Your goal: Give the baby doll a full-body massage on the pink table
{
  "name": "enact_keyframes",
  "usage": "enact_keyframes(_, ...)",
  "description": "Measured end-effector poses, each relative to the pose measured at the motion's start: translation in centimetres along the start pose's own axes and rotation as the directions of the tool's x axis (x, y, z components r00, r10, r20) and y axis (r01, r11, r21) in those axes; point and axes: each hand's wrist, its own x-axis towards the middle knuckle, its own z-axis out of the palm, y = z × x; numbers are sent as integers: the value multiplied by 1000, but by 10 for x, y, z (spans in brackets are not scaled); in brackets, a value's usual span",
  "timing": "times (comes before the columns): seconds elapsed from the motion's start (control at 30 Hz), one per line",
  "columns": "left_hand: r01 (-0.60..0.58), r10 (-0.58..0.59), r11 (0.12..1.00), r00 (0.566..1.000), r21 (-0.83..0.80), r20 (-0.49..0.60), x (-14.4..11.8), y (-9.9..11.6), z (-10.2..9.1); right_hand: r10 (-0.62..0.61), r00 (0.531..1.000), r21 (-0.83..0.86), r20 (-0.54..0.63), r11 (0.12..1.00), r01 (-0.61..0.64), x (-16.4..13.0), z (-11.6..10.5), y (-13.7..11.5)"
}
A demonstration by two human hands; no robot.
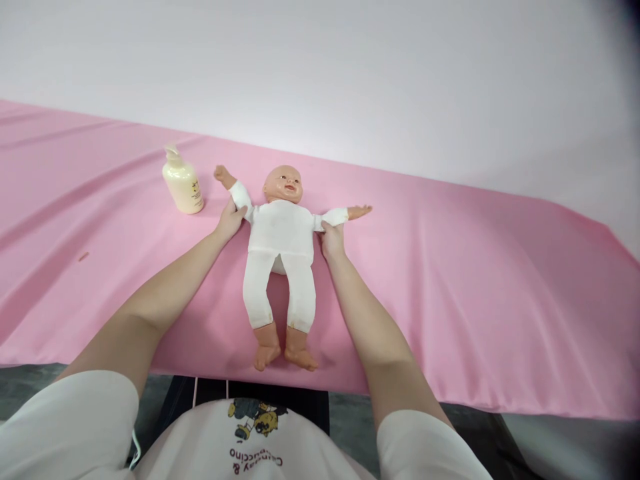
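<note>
Doll [281, 230] | bald | white-bodied | barefoot | lying face-up, arms outspread

The bald baby doll [281, 230] you grip by both upper arms lies on its back on the pink cloth [475, 300], head away from you and feet near your edge. You see it in a long-sleeved white top and white leg coverings, its head, hands and feet bare. On your left its arm angles up to a curled fist; on your right it stretches sideways, fingers extended, and its legs lie slightly apart.
</note>
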Motion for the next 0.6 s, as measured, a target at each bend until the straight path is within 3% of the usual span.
enact_keyframes(0.1,-119,105,988,985,103,136,-7,16,2,-112,972,-229,208,960,160,-9,4,-8)
enact_keyframes(0.2,-303,248,937,928,173,279,-12,29,4,-131,926,-313,353,917,249,-15,6,-16)
enact_keyframes(0.4,-332,261,916,919,224,296,-12,30,0,-81,919,-188,386,968,165,-12,6,-22)
enact_keyframes(0.6,-236,210,954,966,185,149,-15,31,0,-94,955,-39,282,993,109,-10,6,-21)
